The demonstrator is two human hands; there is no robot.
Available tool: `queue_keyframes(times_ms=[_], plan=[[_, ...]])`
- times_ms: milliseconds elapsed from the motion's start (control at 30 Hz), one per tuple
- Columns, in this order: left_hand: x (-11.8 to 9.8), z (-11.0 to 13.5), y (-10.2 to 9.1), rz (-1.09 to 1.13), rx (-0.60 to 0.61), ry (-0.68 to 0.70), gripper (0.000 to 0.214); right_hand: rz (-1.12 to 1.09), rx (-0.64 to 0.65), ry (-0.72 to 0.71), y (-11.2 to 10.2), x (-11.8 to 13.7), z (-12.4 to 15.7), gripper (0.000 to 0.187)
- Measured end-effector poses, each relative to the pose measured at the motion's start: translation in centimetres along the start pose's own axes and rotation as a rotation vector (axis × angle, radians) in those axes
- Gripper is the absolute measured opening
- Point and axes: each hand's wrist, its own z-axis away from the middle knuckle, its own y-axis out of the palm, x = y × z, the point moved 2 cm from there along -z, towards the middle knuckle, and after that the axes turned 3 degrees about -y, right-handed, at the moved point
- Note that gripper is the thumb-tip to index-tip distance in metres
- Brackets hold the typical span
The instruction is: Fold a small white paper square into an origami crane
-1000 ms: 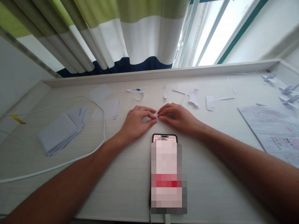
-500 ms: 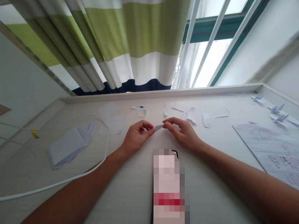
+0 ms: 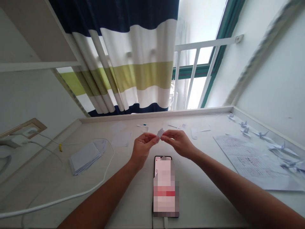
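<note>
Folded paper [image 3: 160, 133], one, seemingly half-worked.
Left hand [image 3: 141, 148], right hand [image 3: 179, 142]: both pinched tight on it; several paper figures [image 3: 263, 135] look finished; stacked sheets [image 3: 84, 156] appear unused.

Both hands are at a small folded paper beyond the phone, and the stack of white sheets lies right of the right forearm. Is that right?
Not quite: the head view shows the stack of white sheets left of the left forearm. The left hand and right hand are indeed at a small folded paper beyond the phone.
</note>
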Motion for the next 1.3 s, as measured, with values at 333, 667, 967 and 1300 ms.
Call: queue_keyframes(times_ms=[333, 667, 967, 1300], plan=[[0.2, 0.6, 0.4, -0.318, -0.043, 0.292, 0.019, -0.266, -0.229, 0.021, 1.8, -1.3, 0.9, 0.034], [1.1, 0.7, -0.4, -0.356, 0.035, 0.305, 0.012, -0.222, -0.248, 0.022, 2.5, -2.7, 1.8, 0.028], [1.6, 0.6, -0.2, -0.199, 0.046, 0.231, 0.014, -0.191, -0.295, 0.035, 2.3, -2.3, 1.9, 0.037], [1.7, 0.4, 0.0, -0.160, 0.017, 0.195, 0.021, -0.242, -0.286, 0.016, 2.8, -2.6, 2.1, 0.031]])
